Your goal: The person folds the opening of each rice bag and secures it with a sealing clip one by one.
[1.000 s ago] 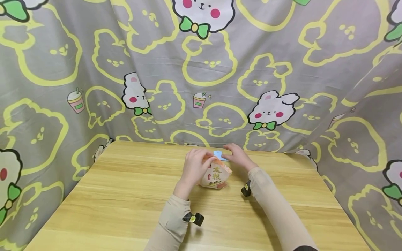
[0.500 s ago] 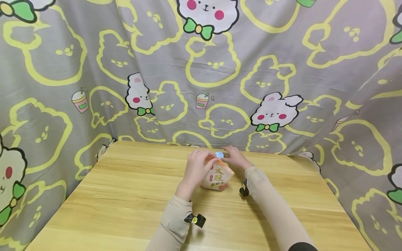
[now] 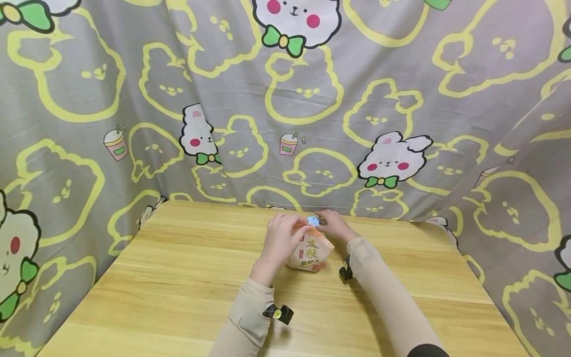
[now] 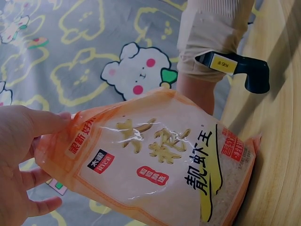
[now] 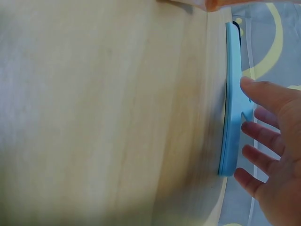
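My left hand (image 3: pixel 282 237) pinches the top corner of a rice bag (image 3: pixel 309 254) between thumb and fingers. In the left wrist view the bag (image 4: pixel 155 160) is clear plastic with orange edges, gold and black lettering and white grains inside. Its bottom rests on the table, and its top leans toward the left hand. Just behind it, near the far table edge, is a light blue bag clip (image 3: pixel 314 221). My right hand (image 3: pixel 335 225) has its thumb and fingers around the tab of this clip (image 5: pixel 231 103), a long straight bar in the right wrist view.
The wood-grain table (image 3: pixel 187 267) ends at a grey curtain (image 3: pixel 241 89) printed with yellow outlines and white rabbits. Curtain also hangs at both sides. A black camera mount (image 3: pixel 278 313) sits on the left sleeve, another (image 3: pixel 345 270) on the right.
My right hand has moved slightly left and closed in on the blue clip, whose visible part has changed shape. The left hand stays on the bag's top. The head view has shifted a little.
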A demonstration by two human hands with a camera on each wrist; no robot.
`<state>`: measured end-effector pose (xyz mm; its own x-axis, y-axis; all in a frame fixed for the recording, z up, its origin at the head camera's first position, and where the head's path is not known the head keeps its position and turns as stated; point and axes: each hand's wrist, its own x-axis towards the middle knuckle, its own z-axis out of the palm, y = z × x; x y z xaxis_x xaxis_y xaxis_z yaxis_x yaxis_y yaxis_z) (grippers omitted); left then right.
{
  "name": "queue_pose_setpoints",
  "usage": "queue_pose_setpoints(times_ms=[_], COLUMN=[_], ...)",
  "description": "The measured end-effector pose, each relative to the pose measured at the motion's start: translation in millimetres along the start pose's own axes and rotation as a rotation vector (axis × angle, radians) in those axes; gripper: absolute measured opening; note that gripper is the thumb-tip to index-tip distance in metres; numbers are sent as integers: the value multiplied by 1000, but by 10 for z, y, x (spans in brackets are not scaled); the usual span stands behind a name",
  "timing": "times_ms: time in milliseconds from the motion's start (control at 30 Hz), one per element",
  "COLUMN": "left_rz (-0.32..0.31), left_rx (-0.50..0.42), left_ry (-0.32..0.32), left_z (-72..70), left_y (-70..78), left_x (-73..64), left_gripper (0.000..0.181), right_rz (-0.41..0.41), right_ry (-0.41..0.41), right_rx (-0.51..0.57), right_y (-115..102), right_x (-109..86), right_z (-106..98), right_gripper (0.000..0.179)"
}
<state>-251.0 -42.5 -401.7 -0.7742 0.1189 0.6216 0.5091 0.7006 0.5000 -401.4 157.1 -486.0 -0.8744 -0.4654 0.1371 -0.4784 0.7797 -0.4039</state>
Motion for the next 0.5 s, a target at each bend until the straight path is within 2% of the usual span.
queue_pose_setpoints(times_ms=[233, 500], left_rz=[-10, -7], left_rx=[-2, -8], left_ry=[-2, -9], left_z=[-11, -23], left_y=[7, 16], left_x=[-4, -4], left_gripper=[13, 13], right_rz=[11, -19], right_ry=[0, 22], right_rx=[-24, -27], right_y=[-42, -58], right_x=[9, 6], right_z=[22, 44], right_gripper=[51, 49])
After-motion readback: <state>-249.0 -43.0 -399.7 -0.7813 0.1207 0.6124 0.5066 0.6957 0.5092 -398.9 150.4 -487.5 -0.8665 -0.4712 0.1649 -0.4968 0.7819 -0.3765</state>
